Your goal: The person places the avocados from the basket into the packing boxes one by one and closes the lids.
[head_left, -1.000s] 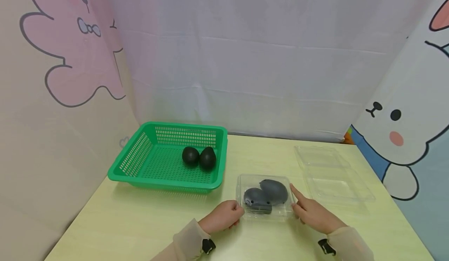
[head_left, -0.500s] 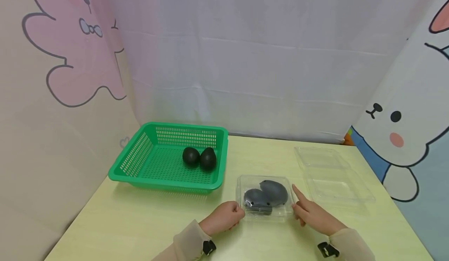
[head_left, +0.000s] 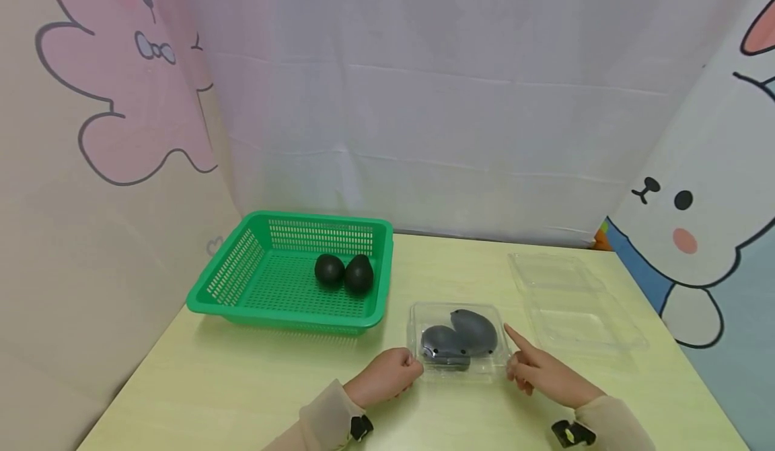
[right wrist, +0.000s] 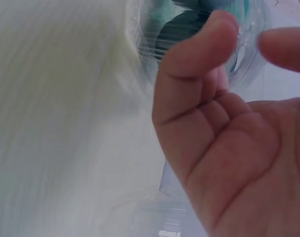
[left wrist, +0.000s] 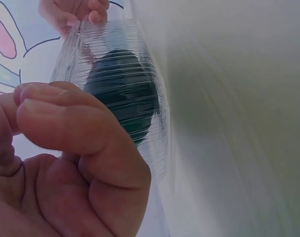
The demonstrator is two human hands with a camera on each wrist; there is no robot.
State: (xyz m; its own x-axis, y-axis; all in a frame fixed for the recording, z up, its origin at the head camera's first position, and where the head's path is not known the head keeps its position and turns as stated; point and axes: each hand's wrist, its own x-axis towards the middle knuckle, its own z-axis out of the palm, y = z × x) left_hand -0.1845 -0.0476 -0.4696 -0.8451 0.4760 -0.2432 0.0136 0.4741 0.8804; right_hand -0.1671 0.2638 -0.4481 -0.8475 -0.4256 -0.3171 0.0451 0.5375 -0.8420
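A clear plastic clamshell box (head_left: 430,313) stands on the table with two dark avocados (head_left: 474,333) inside, its lid over them. At its near left corner my left hand (head_left: 385,375) pinches the rim with curled fingers; the left wrist view shows the thumb and a bent finger (left wrist: 90,123) meeting by the ribbed side wall. My right hand (head_left: 547,375) is at the box's right side, index finger pointing forward along it and the other fingers loosely bent. In the right wrist view a gap separates its thumb and fingertip, with the box behind.
To the left, a green slotted basket (head_left: 290,318) holds two more black avocados (head_left: 359,275). An unfolded clear clamshell (head_left: 575,303) lies at the right of the pale table (head_left: 290,384). A white cloth backdrop (head_left: 399,121) closes off the far side.
My right hand has shifted slightly to the right, its fingers edging off the box's side. The avocado at the back of the box sits marginally differently. My left hand stays put.
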